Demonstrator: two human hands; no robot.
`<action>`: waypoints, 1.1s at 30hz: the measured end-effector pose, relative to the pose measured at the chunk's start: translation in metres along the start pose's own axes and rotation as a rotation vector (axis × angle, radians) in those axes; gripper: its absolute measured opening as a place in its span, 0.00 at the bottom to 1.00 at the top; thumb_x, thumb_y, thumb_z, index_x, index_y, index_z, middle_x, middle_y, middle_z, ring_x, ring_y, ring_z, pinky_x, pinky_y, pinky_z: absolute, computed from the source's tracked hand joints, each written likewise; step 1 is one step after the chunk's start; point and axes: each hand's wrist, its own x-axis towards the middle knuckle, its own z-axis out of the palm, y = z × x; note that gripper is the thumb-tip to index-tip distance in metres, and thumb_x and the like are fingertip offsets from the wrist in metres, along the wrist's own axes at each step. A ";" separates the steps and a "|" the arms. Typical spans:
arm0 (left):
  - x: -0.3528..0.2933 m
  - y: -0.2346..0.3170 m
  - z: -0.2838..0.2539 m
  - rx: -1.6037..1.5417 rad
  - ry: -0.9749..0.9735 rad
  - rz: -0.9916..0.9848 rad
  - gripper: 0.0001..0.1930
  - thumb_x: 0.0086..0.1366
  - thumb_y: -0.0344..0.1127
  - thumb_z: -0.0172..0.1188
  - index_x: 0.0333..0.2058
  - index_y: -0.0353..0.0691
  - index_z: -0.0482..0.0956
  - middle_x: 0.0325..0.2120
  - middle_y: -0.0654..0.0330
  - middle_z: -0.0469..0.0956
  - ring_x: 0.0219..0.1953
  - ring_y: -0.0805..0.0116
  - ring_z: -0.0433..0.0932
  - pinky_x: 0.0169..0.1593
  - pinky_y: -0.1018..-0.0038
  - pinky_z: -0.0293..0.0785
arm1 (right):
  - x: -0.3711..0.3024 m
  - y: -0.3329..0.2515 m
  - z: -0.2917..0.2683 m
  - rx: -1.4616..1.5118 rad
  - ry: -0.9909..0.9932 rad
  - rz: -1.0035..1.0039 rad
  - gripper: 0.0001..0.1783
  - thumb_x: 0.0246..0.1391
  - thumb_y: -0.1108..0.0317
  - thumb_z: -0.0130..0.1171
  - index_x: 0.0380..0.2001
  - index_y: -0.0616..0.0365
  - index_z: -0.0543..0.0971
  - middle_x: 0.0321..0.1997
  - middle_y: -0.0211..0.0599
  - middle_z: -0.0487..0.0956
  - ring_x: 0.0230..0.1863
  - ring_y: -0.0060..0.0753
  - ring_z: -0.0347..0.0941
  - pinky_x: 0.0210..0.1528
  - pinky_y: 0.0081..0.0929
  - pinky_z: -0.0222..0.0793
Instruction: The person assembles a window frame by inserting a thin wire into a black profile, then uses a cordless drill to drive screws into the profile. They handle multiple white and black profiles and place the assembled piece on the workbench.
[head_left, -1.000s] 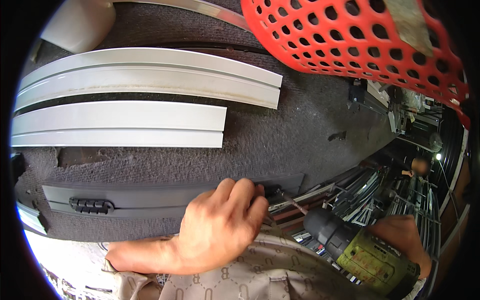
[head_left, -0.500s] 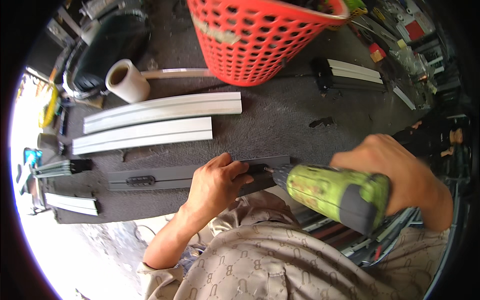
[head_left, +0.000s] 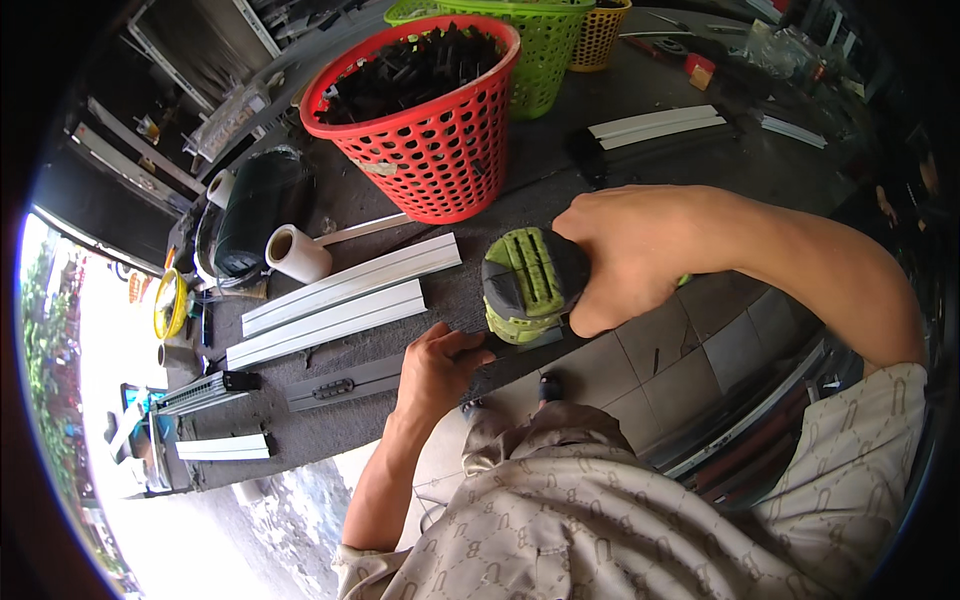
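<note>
A long grey metal profile (head_left: 378,381) lies along the near edge of the bench, with a small black slotted fitting (head_left: 333,387) on its left part. My left hand (head_left: 435,365) is closed over the profile's middle, thumb and fingers bent together; what they pinch is hidden. My right hand (head_left: 640,255) grips a green and black cordless drill (head_left: 525,285). The drill stands nearly upright over the profile's right part, just right of my left fingers. Its body hides the bit and the spot below it.
Two white profiles (head_left: 345,295) lie behind the grey one, near a white roll (head_left: 298,253). A red basket (head_left: 430,150) of black parts stands farther back, beside a green basket (head_left: 540,60). White strips (head_left: 655,125) lie at back right. Floor tiles (head_left: 660,375) show below the bench edge.
The drill has swung from lying level, pointing left, to upright over the profile; my right hand has risen and moved left with it. My left hand stays at the profile. The view has shifted.
</note>
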 end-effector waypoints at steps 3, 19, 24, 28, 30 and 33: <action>0.001 -0.001 0.000 -0.016 -0.019 -0.017 0.17 0.58 0.40 0.82 0.45 0.42 0.94 0.32 0.55 0.80 0.34 0.50 0.82 0.41 0.56 0.78 | 0.005 -0.004 0.000 -0.039 -0.002 0.007 0.22 0.41 0.54 0.71 0.31 0.65 0.86 0.24 0.49 0.85 0.27 0.54 0.84 0.34 0.48 0.79; -0.029 -0.005 -0.049 -1.519 0.114 -0.505 0.10 0.74 0.24 0.65 0.52 0.33 0.84 0.42 0.61 0.81 0.43 0.66 0.80 0.44 0.73 0.77 | -0.064 0.006 0.038 0.069 0.832 -0.360 0.23 0.52 0.63 0.79 0.49 0.61 0.87 0.45 0.43 0.89 0.44 0.43 0.86 0.50 0.41 0.81; -0.084 -0.021 -0.070 -1.721 0.228 -0.598 0.12 0.72 0.13 0.55 0.49 0.29 0.80 0.55 0.42 0.82 0.66 0.43 0.79 0.75 0.51 0.76 | -0.047 0.007 0.146 0.753 0.729 -0.408 0.25 0.61 0.73 0.73 0.62 0.65 0.85 0.61 0.43 0.88 0.63 0.40 0.84 0.67 0.37 0.77; -0.084 -0.027 -0.066 -1.652 0.061 -0.466 0.05 0.81 0.23 0.54 0.50 0.31 0.77 0.55 0.47 0.81 0.61 0.54 0.84 0.67 0.61 0.86 | -0.031 -0.004 0.203 1.044 0.581 -0.301 0.24 0.61 0.68 0.75 0.59 0.65 0.86 0.53 0.44 0.91 0.54 0.35 0.87 0.60 0.33 0.79; -0.087 -0.026 -0.067 -1.471 0.112 -0.696 0.22 0.85 0.39 0.55 0.70 0.34 0.74 0.61 0.43 0.82 0.54 0.51 0.85 0.51 0.59 0.87 | -0.026 -0.023 0.223 1.328 0.597 -0.279 0.27 0.59 0.69 0.77 0.61 0.66 0.84 0.55 0.43 0.91 0.54 0.30 0.85 0.61 0.31 0.79; -0.078 -0.032 -0.070 -1.483 -0.039 -0.580 0.22 0.85 0.36 0.54 0.71 0.34 0.74 0.63 0.41 0.82 0.60 0.46 0.85 0.54 0.56 0.88 | -0.036 -0.032 0.238 1.502 0.563 -0.239 0.29 0.60 0.71 0.75 0.64 0.67 0.82 0.57 0.42 0.90 0.56 0.29 0.84 0.63 0.31 0.77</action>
